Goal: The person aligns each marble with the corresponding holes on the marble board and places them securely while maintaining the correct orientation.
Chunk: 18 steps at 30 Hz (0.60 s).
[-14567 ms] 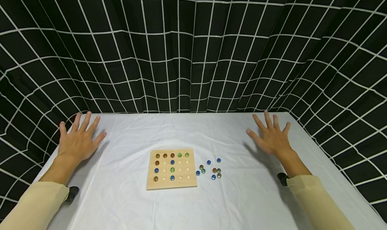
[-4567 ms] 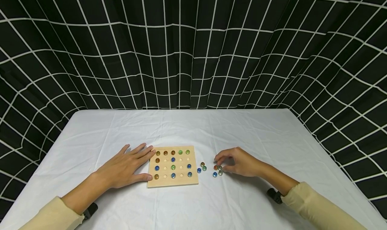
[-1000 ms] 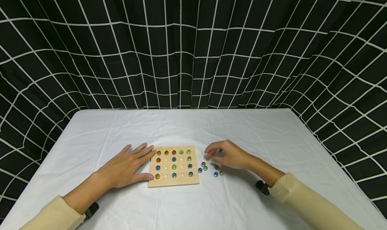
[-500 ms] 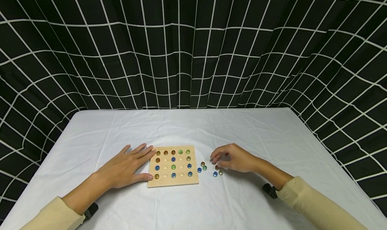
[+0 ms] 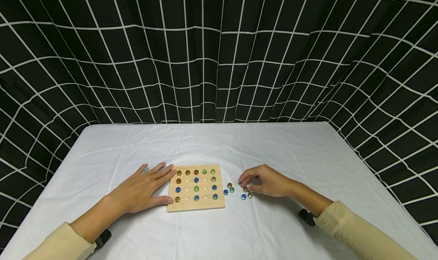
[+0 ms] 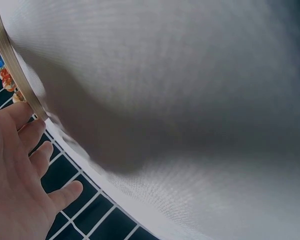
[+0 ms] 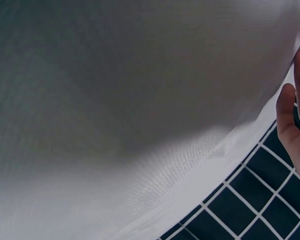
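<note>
A light wooden board (image 5: 191, 208) with rows of shallow holes holds several glass marbles in brown, green and blue. My left hand (image 5: 145, 187) rests along its left edge, fingers spread and thumb at the lower side; in the left wrist view, fingertips of the left hand (image 6: 17, 165) lie at the board's edge (image 6: 20, 75). My right hand (image 5: 268, 181) hovers over the loose marbles, thumb and index finger apart above an orange-brown marble (image 5: 245, 189). Beside that one lie a blue marble (image 5: 243, 196) and a greyish marble (image 5: 249, 195). Only part of the right hand (image 7: 297, 120) shows in the right wrist view.
Nearer the board's right side lie a brown marble (image 5: 229, 185), a green marble (image 5: 232, 189) and a blue marble (image 5: 226, 192). A white cloth (image 5: 143, 237) covers the table. Black curtains with a white grid (image 5: 219, 54) enclose its back and sides.
Both hands came in from the table's sides. Marbles now fill the right column, one of them taken from the loose group. Within the last second my right hand moved right and down to the loose marbles.
</note>
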Tool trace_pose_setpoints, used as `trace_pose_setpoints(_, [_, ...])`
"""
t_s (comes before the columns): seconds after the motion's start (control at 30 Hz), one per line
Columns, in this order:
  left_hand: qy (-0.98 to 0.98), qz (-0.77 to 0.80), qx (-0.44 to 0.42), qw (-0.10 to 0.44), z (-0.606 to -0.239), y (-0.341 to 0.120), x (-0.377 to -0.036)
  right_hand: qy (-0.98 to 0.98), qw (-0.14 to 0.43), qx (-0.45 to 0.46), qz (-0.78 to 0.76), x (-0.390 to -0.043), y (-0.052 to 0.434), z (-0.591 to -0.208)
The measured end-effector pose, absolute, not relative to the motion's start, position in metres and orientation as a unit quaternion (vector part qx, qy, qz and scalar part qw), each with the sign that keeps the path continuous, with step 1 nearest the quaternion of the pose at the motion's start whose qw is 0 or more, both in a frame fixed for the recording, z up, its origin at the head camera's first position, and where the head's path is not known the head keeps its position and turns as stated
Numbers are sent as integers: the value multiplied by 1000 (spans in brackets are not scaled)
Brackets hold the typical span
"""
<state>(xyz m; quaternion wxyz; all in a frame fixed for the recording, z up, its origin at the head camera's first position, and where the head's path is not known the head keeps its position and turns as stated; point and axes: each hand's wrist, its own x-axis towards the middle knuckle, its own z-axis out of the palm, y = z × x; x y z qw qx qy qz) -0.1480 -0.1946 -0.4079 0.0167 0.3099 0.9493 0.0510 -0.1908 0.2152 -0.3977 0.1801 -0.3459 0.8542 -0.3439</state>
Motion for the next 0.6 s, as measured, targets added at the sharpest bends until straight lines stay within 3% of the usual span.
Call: trace_pose_setpoints(0.6, [949, 52, 311, 15, -408, -195, -148, 859, 154, -353, -336, -191, 207, -398])
